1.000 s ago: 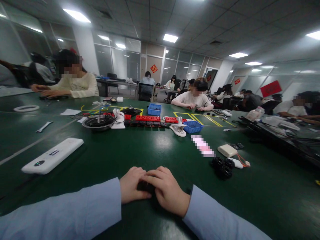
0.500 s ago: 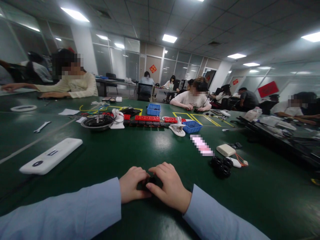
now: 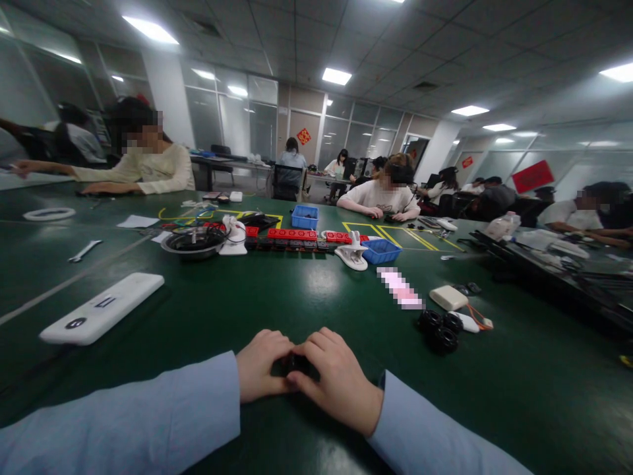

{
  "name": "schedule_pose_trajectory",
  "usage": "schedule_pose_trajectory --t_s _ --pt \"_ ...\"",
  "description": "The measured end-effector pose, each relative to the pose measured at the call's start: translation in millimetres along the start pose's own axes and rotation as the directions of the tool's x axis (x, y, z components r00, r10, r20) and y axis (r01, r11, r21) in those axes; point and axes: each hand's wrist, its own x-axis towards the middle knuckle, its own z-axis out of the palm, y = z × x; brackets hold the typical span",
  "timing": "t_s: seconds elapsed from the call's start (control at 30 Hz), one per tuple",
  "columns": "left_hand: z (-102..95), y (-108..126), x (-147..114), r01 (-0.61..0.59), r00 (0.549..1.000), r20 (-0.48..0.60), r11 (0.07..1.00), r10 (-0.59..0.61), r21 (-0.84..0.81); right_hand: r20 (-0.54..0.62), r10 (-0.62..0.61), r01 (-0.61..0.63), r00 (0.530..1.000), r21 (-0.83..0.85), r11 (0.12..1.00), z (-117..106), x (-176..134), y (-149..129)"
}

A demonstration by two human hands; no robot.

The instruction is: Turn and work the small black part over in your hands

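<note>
Near the front of the green table (image 3: 277, 303), my left hand (image 3: 264, 366) and my right hand (image 3: 336, 379) meet around a small dark object (image 3: 297, 363). Fingers and thumbs of both hands curl about it, so most of it is hidden and its kind cannot be made out. The left hand grips it from the left, the right hand from the right. Off to the right lies a cluster of black ring-shaped parts (image 3: 440, 330), apart from my hands.
A white oblong device (image 3: 103, 309) lies left, with a wrench (image 3: 85, 251) behind it. Across the middle stand a black round basin (image 3: 192, 244), red blocks (image 3: 291, 237), a white clip (image 3: 352, 252) and blue bins (image 3: 380, 251). A cream box (image 3: 448, 298) sits right. Other people sit around.
My right hand has shifted slightly down and its fingers have closed in toward the left hand over the dark object. My left hand stays nearly still.
</note>
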Motion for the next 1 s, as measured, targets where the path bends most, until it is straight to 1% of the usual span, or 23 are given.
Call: schedule_pose_trajectory --t_s 0.3,0.63,1.0 --pt "-3.9 4.8 -0.4 0.025 0.999 0.027 0.999 -0.024 -0.02 0.041 -0.085 0.083 0.996 0.041 0.996 -8.3 0.4 -2.5" --pt "-5.0 4.8 0.7 0.037 0.998 0.056 0.999 -0.037 0.001 0.001 -0.176 0.175 0.984 0.106 0.979 -6.3 0.7 -1.7" --pt "-7.8 8.9 0.4 0.049 0.998 0.051 0.999 -0.048 -0.023 -0.018 -0.191 0.191 0.981 0.184 0.964 0.7 1.5 -0.3"
